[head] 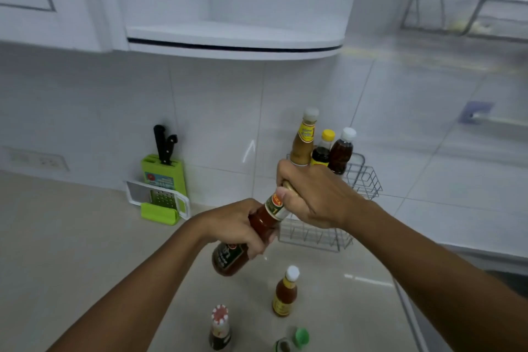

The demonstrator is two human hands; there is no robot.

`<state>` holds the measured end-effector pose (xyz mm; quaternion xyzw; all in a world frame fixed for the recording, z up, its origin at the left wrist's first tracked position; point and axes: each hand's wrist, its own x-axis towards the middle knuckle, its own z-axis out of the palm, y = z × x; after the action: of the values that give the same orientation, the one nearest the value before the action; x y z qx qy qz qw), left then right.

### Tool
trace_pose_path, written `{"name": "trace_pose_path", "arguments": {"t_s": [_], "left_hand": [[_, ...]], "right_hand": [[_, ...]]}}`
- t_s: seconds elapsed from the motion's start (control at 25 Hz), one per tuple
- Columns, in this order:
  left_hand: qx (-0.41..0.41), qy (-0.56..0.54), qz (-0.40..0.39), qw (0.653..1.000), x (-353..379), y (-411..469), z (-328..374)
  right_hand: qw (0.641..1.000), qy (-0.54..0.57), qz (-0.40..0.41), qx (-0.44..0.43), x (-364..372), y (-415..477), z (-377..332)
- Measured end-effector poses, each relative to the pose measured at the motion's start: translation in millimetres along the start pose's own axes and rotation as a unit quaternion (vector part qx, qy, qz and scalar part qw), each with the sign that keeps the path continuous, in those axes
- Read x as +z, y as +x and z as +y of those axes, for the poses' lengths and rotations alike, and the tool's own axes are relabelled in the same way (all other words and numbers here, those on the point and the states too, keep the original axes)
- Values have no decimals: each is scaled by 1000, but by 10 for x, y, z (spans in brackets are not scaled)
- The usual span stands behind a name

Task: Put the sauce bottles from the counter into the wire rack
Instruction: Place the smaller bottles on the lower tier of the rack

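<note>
A large red sauce bottle hangs tilted above the counter, neck pointing up and right. My left hand grips its shoulder and my right hand is closed around its neck and cap, which is hidden. Just behind my right hand stands the wire rack against the tiled wall, holding a tan bottle, a dark yellow-capped bottle and a brown white-capped bottle. On the counter below stand an orange white-capped bottle, a dark red-capped bottle and a green-capped bottle.
A green knife block with black-handled knives stands at the wall to the left, a grater leaning against it. A rounded white shelf overhangs the counter. A wall socket sits far left, a towel rail far right.
</note>
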<state>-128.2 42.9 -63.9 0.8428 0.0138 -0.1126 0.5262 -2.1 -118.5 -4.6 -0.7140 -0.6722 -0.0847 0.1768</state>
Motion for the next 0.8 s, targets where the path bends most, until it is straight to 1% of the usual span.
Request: {"name": "trace_pose_path", "arguments": {"t_s": [0.04, 0.08, 0.12, 0.16, 0.2, 0.24, 0.28, 0.32, 0.36, 0.4, 0.44, 0.48, 0.52, 0.56, 0.6, 0.64, 0.68, 0.72, 0.76, 0.8], "left_hand": [[6, -14, 7, 1000, 37, 0, 136], [7, -20, 50, 999, 86, 8, 243], [-5, 7, 126, 992, 139, 21, 335], [-26, 71, 216, 974, 200, 48, 419], [-47, 157, 300, 940, 281, 86, 496], [-61, 237, 369, 896, 385, 125, 574], [-70, 299, 413, 858, 492, 178, 629], [-77, 328, 429, 838, 585, 224, 654], [-80, 332, 424, 839, 644, 265, 637], [-87, 317, 395, 858, 684, 286, 629], [-82, 271, 344, 895, 689, 303, 627], [-66, 194, 274, 940, 667, 323, 644], [-44, 109, 186, 975, 646, 346, 685], [-26, 27, 100, 994, 641, 363, 740], [-17, -31, 39, 999, 643, 383, 784], [-14, -54, 11, 998, 655, 415, 815], [-16, -45, 23, 999, 696, 469, 821], [-21, -15, 68, 997, 752, 527, 818], [-30, 39, 134, 990, 816, 592, 806], [-42, 111, 210, 971, 882, 639, 798]], "right_hand": [[1000, -2, 17, 15, -68, -1, 3], [999, -1, 30, 35, -129, 0, 11], [997, 6, 42, 63, -183, -6, 15], [993, 20, 56, 98, -232, -34, 20], [987, 37, 66, 140, -255, -73, 22], [979, 46, 72, 183, -254, -119, 33], [971, 50, 69, 225, -249, -173, 55], [962, 54, 58, 261, -247, -227, 69], [954, 66, 39, 289, -249, -284, 85], [949, 87, 23, 303, -274, -355, 97], [946, 109, 12, 306, -327, -433, 103], [948, 115, 9, 296, -393, -503, 115], [957, 94, 11, 273, -456, -553, 123], [968, 51, 16, 244, -505, -588, 117], [975, 7, 23, 223, -531, -602, 106], [974, -23, 39, 221, -531, -605, 108], [969, -40, 51, 239, -518, -614, 115], [958, -46, 55, 277, -489, -631, 131], [944, -43, 59, 323, -455, -664, 156], [928, -31, 69, 365, -415, -705, 192]]}}
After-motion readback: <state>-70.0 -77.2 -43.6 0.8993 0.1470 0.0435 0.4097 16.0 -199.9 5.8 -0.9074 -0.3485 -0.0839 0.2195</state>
